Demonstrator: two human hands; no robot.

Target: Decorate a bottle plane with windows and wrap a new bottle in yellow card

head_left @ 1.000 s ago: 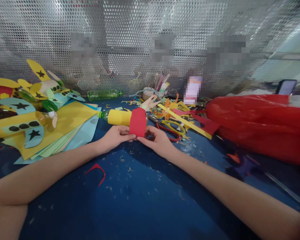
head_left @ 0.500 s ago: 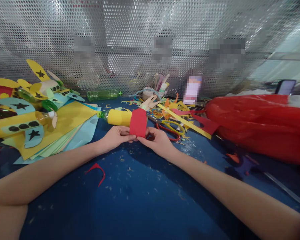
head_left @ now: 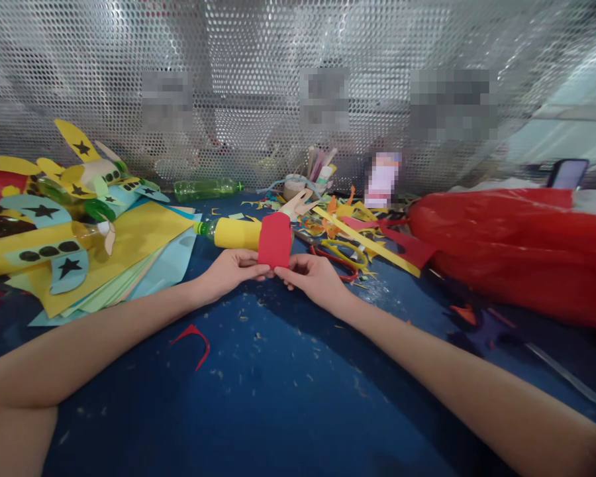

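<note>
A small red piece with a rounded top (head_left: pixel 275 240) stands upright between my hands at the middle of the blue table. My left hand (head_left: pixel 234 270) pinches its lower left corner between thumb and fingers. The lower right corner is pinched by my right hand (head_left: pixel 310 275). Just behind it lies a green bottle wrapped in yellow (head_left: pixel 236 233), its right end hidden by the red piece. Scissors with yellow and red handles (head_left: pixel 345 253) rest beyond my right hand. A curved red scrap (head_left: pixel 198 341) lies nearer, left of centre.
Decorated bottle planes (head_left: pixel 44 248) and stacked coloured sheets (head_left: pixel 153 228) fill the left. A green bottle (head_left: pixel 208 189), a cup of sticks (head_left: pixel 295 186) and colourful scraps (head_left: pixel 350 212) lie behind. A red plastic bag (head_left: pixel 516 248) covers the right, below a perforated metal screen (head_left: pixel 258 73).
The red piece has risen very slightly, and my right fingers have shifted a little at its lower edge. Both hands keep their hold.
</note>
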